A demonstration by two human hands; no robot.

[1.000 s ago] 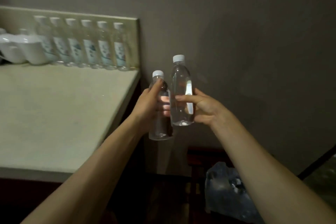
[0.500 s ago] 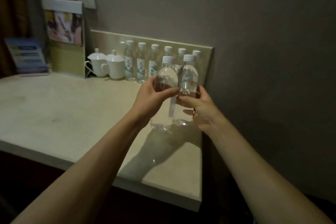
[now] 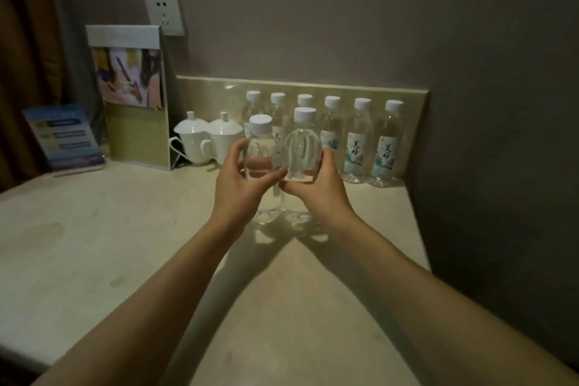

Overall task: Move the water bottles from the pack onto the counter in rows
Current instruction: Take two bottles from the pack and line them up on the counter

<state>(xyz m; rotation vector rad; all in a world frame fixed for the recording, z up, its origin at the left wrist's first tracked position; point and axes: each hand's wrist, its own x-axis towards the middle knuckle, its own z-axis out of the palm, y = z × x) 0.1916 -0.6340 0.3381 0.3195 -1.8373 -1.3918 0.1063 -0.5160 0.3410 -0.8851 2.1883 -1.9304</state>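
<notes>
Both forearms reach out over the worktop [image 3: 94, 260] from its near edge. My left hand [image 3: 241, 185] has its fingers [image 3: 266, 177] wrapped around one clear bottle [image 3: 260, 163]; my right hand [image 3: 319, 188] grips a second bottle [image 3: 301, 160] the same way. The two bottles are upright, touching side by side, white caps up, bases at or just above the worktop surface, can't tell which. They sit roughly mid-depth, toward the right half. Behind them, a row of six labelled bottles [image 3: 355, 141] stands along the back edge against the upstand, running to the back right corner. Just left of that row: two white lidded cups [image 3: 206, 138]. Further left, a standing menu card [image 3: 131, 94], then a blue leaflet holder [image 3: 64, 138] near the back left. Wall socket [image 3: 163, 12] above the card.
</notes>
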